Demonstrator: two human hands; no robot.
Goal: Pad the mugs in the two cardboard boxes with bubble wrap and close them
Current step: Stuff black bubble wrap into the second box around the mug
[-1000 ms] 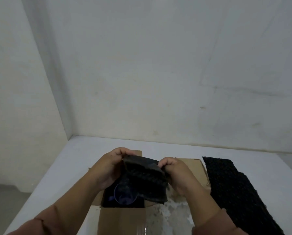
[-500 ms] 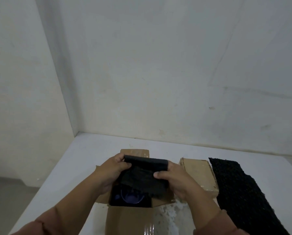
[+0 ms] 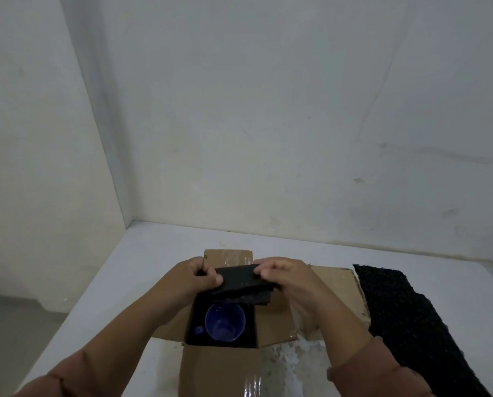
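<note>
A: On the left side of the table (image 3: 142,270), what do you see?

B: Bare white top, running back to a corner of pale wall (image 3: 268,124). A brown sleeve (image 3: 76,373) comes in from the lower left.

A: And the left hand (image 3: 195,277)?

B: It grips the left end of a folded black wrap (image 3: 242,280), with the thumb on top and the fingers curled round the edge.

A: Where is the wrap?

B: It is held up between both hands, above the far part of the open box (image 3: 219,368). It does not look to be touching the mug (image 3: 225,322).

A: And the mug?

B: Blue, upright, mouth up, inside the box, with its handle toward the near left. Dark padding lines the space around it. The box flaps are spread. The far one stands behind the hands, and the near one lies toward the camera with glossy tape on it.

A: The right hand (image 3: 288,279)?

B: It pinches the right end of the wrap, with fingertips curled over the top edge. Its thumb is hidden.

A: Further right?

B: A second box (image 3: 339,290) sits just beside the first and shows flat cardboard on top. I cannot tell whether it is sealed. Along its right side lies a long black sheet (image 3: 411,325) of bubble wrap, flat on the table and reaching the lower right corner.
</note>
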